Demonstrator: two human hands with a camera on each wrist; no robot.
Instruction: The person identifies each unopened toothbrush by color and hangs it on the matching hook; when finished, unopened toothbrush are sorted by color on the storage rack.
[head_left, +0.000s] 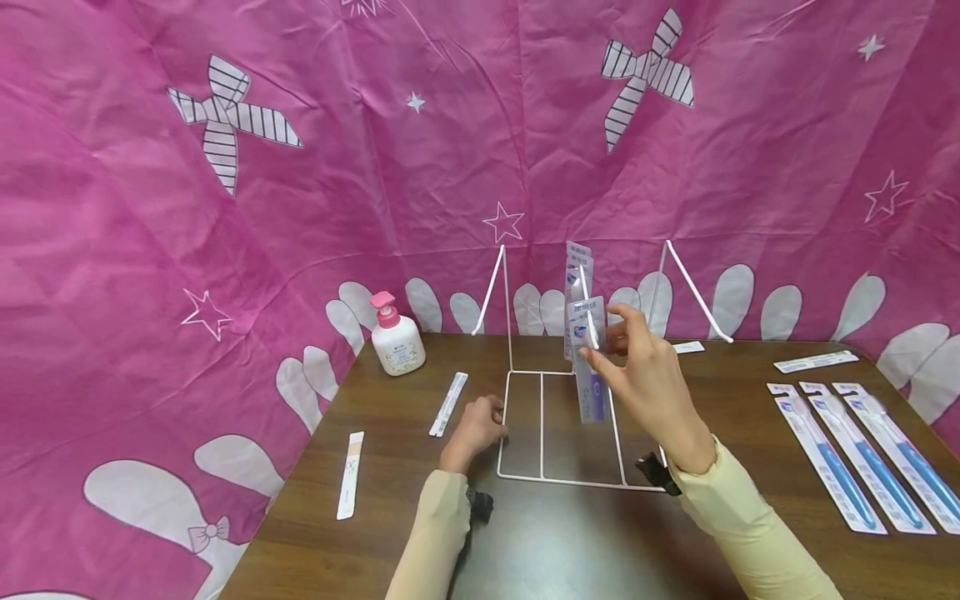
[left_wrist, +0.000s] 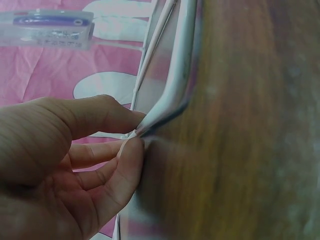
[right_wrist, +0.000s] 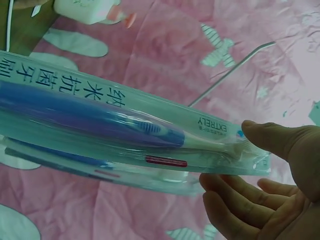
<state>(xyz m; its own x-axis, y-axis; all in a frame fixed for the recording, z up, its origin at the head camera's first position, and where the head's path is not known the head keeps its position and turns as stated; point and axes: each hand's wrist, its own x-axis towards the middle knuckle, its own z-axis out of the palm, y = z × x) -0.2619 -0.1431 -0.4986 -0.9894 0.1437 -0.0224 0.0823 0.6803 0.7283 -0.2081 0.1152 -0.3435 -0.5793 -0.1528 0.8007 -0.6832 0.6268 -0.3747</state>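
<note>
A white wire rack stands on the table, with hooks at its top. My left hand pinches the rack's lower left wire between thumb and fingers; the left wrist view shows this white wire up close. Up at the middle hook, my right hand holds a packaged toothbrush near its top, thumb on the near side and fingers behind. In the right wrist view this toothbrush pack has a blue-purple handle, and another toothbrush pack hangs behind it.
Several packaged toothbrushes with blue handles lie at the right. A white pump bottle with a pink top stands at the back left. Narrow paper-like strips lie on the table. A pink curtain hangs behind.
</note>
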